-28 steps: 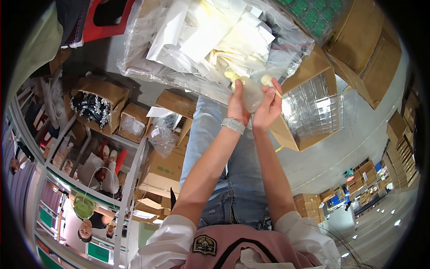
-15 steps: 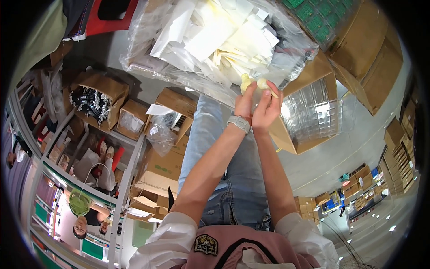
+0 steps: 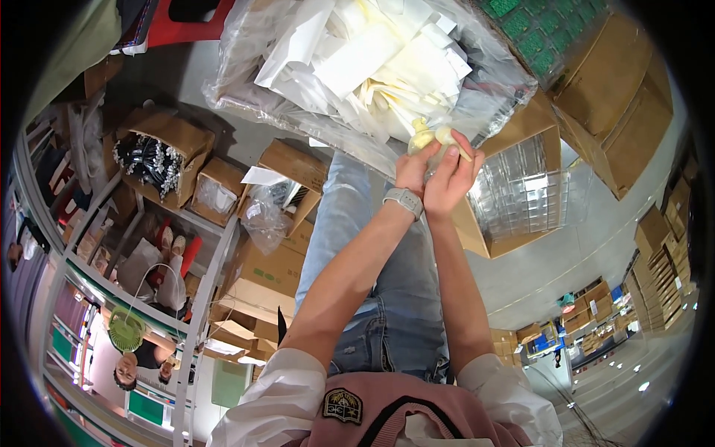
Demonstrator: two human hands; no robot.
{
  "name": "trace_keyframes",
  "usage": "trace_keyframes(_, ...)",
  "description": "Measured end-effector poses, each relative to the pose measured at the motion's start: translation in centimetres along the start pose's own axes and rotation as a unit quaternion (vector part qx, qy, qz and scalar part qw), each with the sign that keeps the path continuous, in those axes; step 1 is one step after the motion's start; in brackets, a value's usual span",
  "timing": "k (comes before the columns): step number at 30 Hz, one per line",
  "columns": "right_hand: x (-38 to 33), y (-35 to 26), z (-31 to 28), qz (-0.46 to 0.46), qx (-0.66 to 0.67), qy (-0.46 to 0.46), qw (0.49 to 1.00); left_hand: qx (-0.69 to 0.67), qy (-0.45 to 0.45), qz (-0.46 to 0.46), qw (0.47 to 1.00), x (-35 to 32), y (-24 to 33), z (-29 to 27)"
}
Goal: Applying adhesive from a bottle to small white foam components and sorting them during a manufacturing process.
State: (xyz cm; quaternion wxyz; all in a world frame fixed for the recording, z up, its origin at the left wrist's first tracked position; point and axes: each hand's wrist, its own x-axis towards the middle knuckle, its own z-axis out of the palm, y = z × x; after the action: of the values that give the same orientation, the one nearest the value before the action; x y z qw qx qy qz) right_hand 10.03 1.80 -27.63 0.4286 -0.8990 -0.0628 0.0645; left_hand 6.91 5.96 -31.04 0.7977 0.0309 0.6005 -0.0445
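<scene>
My left hand (image 3: 412, 173), with a pale grey watch (image 3: 404, 200) on its wrist, is raised beside my right hand (image 3: 451, 177) at the near edge of a large plastic-lined box (image 3: 253, 112). The hands are close together with fingers bent. At my left fingertips is a pale yellow, rubbery finger cot (image 3: 421, 137). Another pale yellow finger cot (image 3: 445, 135) shows between the thumb and forefinger of my right hand. How each cot sits on the fingers is partly hidden. Behind the hands, white and cream paper sheets (image 3: 357, 63) lie heaped in the box.
On the right, an open carton (image 3: 488, 242) holds clear plastic trays (image 3: 521, 190). Green boards (image 3: 540, 33) lie at the far right. Along the left, a metal rack (image 3: 201, 328) stands near a carton of black cables (image 3: 153, 165). A person (image 3: 141, 357) is beyond the rack.
Both hands have shifted slightly to the right and stay close together. The finger cots remain at the fingertips. The whole view has shifted a little.
</scene>
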Motion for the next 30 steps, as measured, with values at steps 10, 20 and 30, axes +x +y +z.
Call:
trace_keyframes(10, 0.0, 0.5, -0.1, 0.038, 0.006, -0.001, 0.999, -0.025, 0.01, -0.01, 1.0, -1.4, 0.7, 1.6)
trace_keyframes(20, 1.2, -0.1, -0.2, -0.022, -0.002, -0.002, 1.0, -0.098, -0.107, -0.051, 0.988, -0.6, -0.1, 0.1)
trace_keyframes(30, 2.3, -0.5, 0.1, -0.016, -0.019, 0.049, 0.999, -0.078, -0.078, -0.01, 0.994, -0.1, -1.0, 0.6)
